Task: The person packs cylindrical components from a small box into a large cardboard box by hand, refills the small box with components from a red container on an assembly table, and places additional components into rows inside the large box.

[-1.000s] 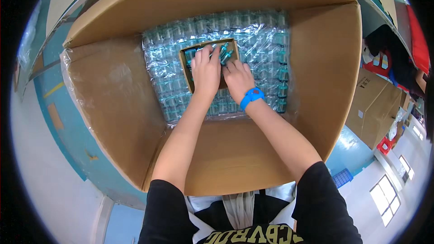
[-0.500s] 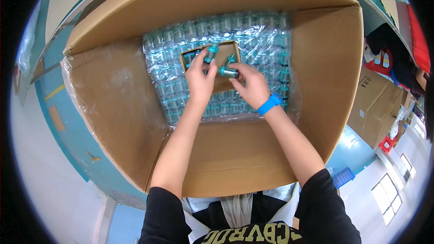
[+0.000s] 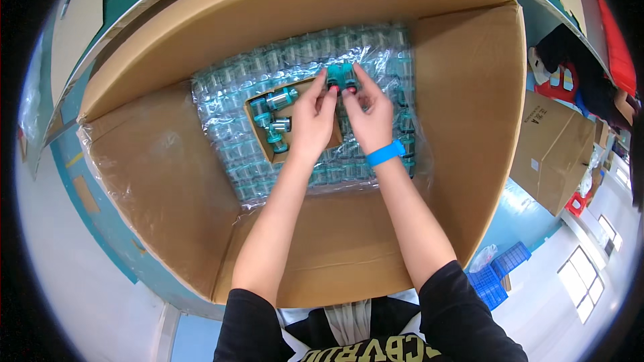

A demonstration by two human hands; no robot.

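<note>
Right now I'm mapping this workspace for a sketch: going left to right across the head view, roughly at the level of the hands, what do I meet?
Left wall of the big cardboard box → loose teal-capped vials in the cardboard tray → left hand → right hand → right wall of the box → closed carton outside.

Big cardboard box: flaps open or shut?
Open. The cardboard box has its flaps spread outward, and both hands reach inside over the plastic-wrapped teal-capped vials.

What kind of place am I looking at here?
Probably a warehouse or factory packing area. A large cardboard box holds tight rows of small teal-capped bottles, more cartons and blue plastic crates stand on a painted floor, and the hall has big windows.
</note>
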